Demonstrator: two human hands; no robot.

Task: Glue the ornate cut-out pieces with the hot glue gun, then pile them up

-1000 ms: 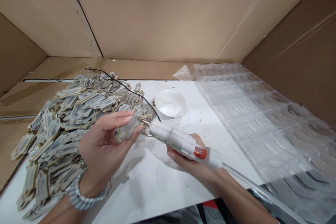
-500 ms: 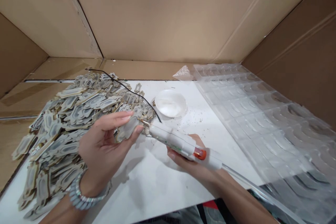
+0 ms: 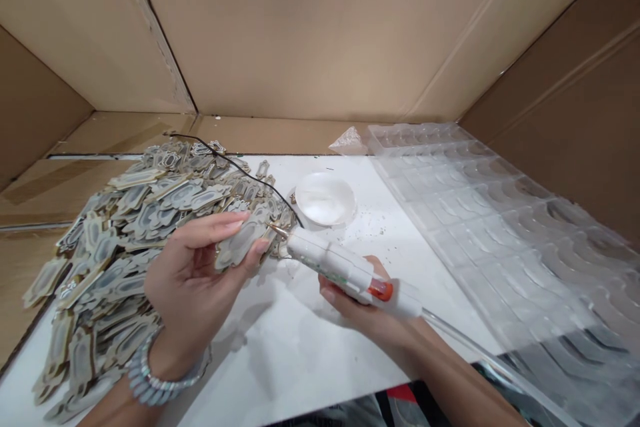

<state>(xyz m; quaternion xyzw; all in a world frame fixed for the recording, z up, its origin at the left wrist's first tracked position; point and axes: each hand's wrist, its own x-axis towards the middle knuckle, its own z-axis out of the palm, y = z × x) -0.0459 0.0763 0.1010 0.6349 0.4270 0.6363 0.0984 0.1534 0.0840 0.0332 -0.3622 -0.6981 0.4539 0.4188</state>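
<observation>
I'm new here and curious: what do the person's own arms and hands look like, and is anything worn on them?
Both are bare, with no gloves and no sleeves in view. The left hand has a bracelet of pale, silvery links around its wrist. Its fingernails look fairly long with a light pinkish finish. The right hand shows no ring, watch or band.

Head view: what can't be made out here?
- Glue gun nozzle tip: whether it touches the ornate piece is too small to tell.
- Right hand grip: mostly hidden beneath the gun.
- Piece's face: covered partly by left hand fingers.
- White dish contents: washed out.
- Clear trays: cut off by the right edge.
</observation>
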